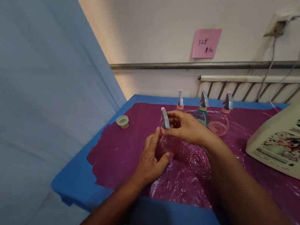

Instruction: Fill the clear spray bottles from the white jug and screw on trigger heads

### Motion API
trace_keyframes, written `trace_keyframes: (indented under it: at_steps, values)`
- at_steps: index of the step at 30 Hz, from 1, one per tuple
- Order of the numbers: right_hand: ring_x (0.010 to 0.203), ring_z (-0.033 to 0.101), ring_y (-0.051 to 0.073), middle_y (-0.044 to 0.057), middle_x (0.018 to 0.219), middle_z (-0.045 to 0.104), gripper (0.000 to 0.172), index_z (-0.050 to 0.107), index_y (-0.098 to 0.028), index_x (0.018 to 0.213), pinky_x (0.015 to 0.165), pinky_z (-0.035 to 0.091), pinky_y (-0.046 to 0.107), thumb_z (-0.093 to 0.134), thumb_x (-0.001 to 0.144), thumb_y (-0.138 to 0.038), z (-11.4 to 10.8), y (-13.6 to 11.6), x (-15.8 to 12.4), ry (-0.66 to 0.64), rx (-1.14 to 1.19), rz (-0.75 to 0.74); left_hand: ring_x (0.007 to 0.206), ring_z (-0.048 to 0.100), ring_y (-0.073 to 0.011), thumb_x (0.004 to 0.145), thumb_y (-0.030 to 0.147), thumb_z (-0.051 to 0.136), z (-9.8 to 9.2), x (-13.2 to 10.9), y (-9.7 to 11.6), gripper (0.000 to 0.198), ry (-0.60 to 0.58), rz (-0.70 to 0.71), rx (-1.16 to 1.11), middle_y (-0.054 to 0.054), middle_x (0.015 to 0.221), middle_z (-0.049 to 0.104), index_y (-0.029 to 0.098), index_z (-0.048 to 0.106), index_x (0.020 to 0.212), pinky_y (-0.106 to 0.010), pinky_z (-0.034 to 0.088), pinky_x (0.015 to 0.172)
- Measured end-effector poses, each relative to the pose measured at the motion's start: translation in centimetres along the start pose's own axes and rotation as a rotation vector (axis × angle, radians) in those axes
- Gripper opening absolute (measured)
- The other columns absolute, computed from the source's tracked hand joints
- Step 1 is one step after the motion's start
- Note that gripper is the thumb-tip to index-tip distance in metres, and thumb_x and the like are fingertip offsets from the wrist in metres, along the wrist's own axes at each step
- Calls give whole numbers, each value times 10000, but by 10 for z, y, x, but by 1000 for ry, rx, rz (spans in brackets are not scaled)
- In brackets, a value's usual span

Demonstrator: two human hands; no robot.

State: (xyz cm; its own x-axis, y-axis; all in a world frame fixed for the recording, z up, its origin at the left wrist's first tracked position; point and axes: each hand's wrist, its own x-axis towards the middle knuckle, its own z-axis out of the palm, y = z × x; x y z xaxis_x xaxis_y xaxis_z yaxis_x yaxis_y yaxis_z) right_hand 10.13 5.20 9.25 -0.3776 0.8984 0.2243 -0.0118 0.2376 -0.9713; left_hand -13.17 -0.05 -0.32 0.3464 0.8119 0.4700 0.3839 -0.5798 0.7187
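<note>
A clear spray bottle (167, 146) with a grey and pink trigger head (165, 119) stands upright between my hands on a purple plastic sheet (120, 153). My left hand (151, 160) is wrapped round the bottle's body, thumb in front and fingers along the left side. At the neck, just under the trigger head, my right hand (186, 128) grips the pink collar with thumb and fingers. Behind my right hand stand several more spray bottles: one with a pink collar (180, 101), a bluish one (202, 113) and a pinkish one (219, 123).
A pale green cup-like cap (122, 121) lies on the sheet to the left. The large cream detergent jug (289, 139) stands at the right. A blue table edge (90, 194) runs along the front. The light blue curtain (27, 88) hangs at left; a radiator (246, 86) is behind.
</note>
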Motion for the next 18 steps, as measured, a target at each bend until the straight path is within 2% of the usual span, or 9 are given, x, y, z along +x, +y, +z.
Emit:
trace_keyframes:
  at_steps: [8,15,18]
  values:
    - [1072,803,252,68,1175,835,538,745,-220,1384,1017,694,464,943,884,-205,8,-11,-5,52,-217,-57,1607,597,-375,1102,381,777,-1,0,-2,1041,5,57,67,-133,1761,495,493,150,1925,-660,562,1300]
    - [1111,811,274,77,1205,840,499,754,-242,1396,1076,712,511,913,923,-257,2,-16,-8,-24,-233,-64,1632,587,-393,1077,352,815,0,0,1,998,35,84,61,-136,1770,516,473,254,1894,-680,545,1322]
    - [1190,817,287,79,1277,841,525,741,-271,1460,1139,705,524,885,955,-274,-1,-14,-9,-56,-153,-66,1634,586,-398,1071,345,816,0,-1,0,992,39,81,63,-140,1763,520,466,268,1889,-684,549,1315]
